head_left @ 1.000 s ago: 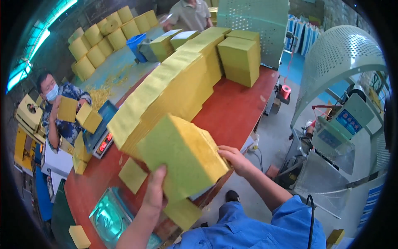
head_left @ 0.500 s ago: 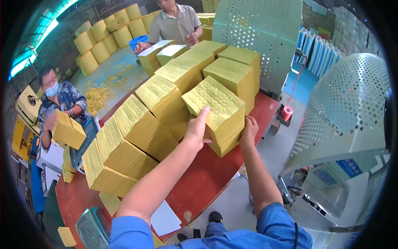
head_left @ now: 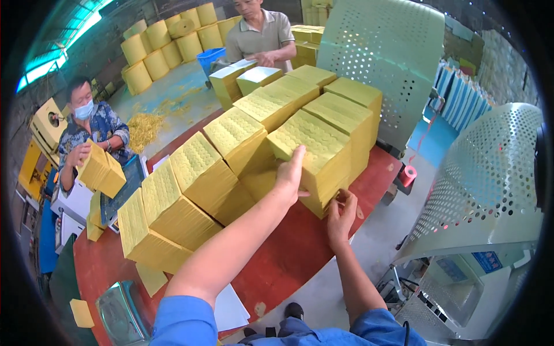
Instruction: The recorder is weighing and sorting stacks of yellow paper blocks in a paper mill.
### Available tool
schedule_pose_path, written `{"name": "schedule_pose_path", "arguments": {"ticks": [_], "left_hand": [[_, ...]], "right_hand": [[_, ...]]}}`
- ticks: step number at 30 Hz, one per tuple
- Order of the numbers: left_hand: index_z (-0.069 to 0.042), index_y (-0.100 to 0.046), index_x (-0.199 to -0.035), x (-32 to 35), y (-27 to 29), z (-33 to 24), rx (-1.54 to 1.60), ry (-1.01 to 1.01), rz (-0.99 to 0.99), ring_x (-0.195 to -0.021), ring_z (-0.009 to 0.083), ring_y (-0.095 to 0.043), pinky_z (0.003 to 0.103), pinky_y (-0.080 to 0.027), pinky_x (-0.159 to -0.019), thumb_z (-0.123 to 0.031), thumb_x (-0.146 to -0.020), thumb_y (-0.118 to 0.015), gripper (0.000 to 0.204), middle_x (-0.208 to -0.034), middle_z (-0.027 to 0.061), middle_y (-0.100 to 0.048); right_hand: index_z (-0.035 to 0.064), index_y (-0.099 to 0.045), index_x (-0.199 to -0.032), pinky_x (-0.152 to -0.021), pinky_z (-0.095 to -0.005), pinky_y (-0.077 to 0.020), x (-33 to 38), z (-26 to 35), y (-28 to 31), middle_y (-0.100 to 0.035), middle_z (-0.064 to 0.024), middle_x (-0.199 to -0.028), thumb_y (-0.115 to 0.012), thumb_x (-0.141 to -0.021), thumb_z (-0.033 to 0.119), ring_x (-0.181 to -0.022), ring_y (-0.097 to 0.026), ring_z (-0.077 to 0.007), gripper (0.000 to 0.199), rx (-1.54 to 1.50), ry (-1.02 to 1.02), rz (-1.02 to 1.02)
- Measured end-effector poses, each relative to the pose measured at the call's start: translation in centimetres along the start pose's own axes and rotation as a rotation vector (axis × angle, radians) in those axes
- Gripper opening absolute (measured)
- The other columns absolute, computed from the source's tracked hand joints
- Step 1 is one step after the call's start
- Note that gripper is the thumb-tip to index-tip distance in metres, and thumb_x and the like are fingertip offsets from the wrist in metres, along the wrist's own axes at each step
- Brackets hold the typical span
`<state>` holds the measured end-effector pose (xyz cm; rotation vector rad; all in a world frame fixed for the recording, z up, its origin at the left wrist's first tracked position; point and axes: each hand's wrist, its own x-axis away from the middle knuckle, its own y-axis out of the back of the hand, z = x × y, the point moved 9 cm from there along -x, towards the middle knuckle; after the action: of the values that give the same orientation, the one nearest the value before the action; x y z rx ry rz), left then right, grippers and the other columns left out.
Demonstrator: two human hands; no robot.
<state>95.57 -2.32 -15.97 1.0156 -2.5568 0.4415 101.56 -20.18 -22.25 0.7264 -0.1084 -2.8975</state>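
Note:
A block-shaped stack of yellow paper (head_left: 314,147) with rows of scalloped, coin-like cuts on top stands at the near end of a row of like stacks. My left hand (head_left: 291,176) grips its near left side, thumb up along the edge; the other fingers are partly hidden. At the lower right corner of the same stack, my right hand (head_left: 342,218) has its fingers curled against the paper. Left of it, a row of similar yellow stacks (head_left: 199,164) runs across the red table (head_left: 283,254).
A person in a patterned jacket (head_left: 107,130) holds yellow paper blocks (head_left: 101,173) at the left. Another in a grey shirt (head_left: 259,37) stands behind white-topped stacks. Perforated metal guards (head_left: 381,63) rise at the right. White sheets (head_left: 231,311) and a glass-topped device (head_left: 121,314) lie nearer.
The held stack has moved back and settled in line with the stacks behind it. My right hand has slid down to its lower corner. The grey-shirted person's hand has reached the white-topped stacks.

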Motion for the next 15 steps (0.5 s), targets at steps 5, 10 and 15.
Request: {"name": "schedule_pose_path", "arguments": {"ticks": [5, 10, 15], "left_hand": [[-0.013, -0.023, -0.151, -0.4, 2.5, -0.2, -0.019, 0.031, 0.053, -0.138, 0.0381, -0.03, 0.067, -0.037, -0.098, -0.078, -0.079, -0.051, 0.101, -0.154, 0.0174, -0.024], [-0.012, -0.037, -0.145, 4.7, 1.1, -1.2, 0.056, -0.148, 0.384, -0.137, 0.0359, -0.033, 0.064, -0.039, -0.096, -0.058, -0.091, -0.052, 0.073, -0.151, 0.0066, -0.036], [0.006, -0.049, -0.11, 15.3, 3.8, -0.3, -0.014, -0.519, 0.349, -0.097, 0.0191, -0.054, 0.035, -0.05, -0.079, -0.029, -0.09, -0.06, 0.042, -0.104, 0.0192, -0.059]], "right_hand": [[0.0, -0.054, -0.124, -0.086, -0.0307, -0.0478, 0.6, 0.7, -2.2, -0.054, -0.0143, -0.113, -0.06, -0.083, -0.002, -0.102, -0.056, -0.0243, 0.041, 0.059, 0.017, 0.066], [-0.0036, -0.053, -0.129, -0.104, -0.0399, -0.039, 2.6, -0.3, -1.3, -0.055, -0.018, -0.13, -0.057, -0.089, 0.003, -0.119, -0.052, -0.029, 0.04, 0.131, 0.072, 0.153], [-0.0058, -0.047, -0.134, -0.107, -0.0376, -0.0363, 8.9, 13.0, -1.0, -0.052, -0.0149, -0.134, -0.052, -0.095, 0.013, -0.123, -0.049, -0.0251, 0.043, -0.268, -0.05, 0.368]]}}
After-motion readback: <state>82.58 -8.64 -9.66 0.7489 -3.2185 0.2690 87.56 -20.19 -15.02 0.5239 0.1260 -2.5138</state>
